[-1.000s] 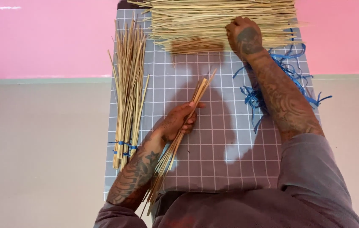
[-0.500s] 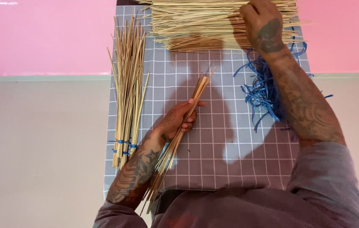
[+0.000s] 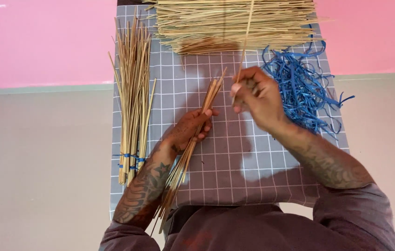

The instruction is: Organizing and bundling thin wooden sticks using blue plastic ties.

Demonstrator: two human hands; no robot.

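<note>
My left hand [image 3: 191, 128] grips a thin bundle of bamboo sticks [image 3: 179, 168] that slants across the grey checked cloth [image 3: 234, 158]. Just right of the bundle's upper end, my right hand [image 3: 257, 95] pinches a single stick [image 3: 245, 37] that points up over the big loose pile of sticks [image 3: 234, 23] at the cloth's far end. Both forearms are bare above grey sleeves.
A tied bundle of sticks [image 3: 132, 93] with blue bands lies along the cloth's left edge. A tangle of blue plastic strips [image 3: 302, 86] lies to the right. Pink floor [image 3: 44, 42] and beige floor [image 3: 39, 162] surround the cloth.
My right hand has come back from the far stick pile toward the left hand, carrying one stick. The left hand and its bundle have barely moved.
</note>
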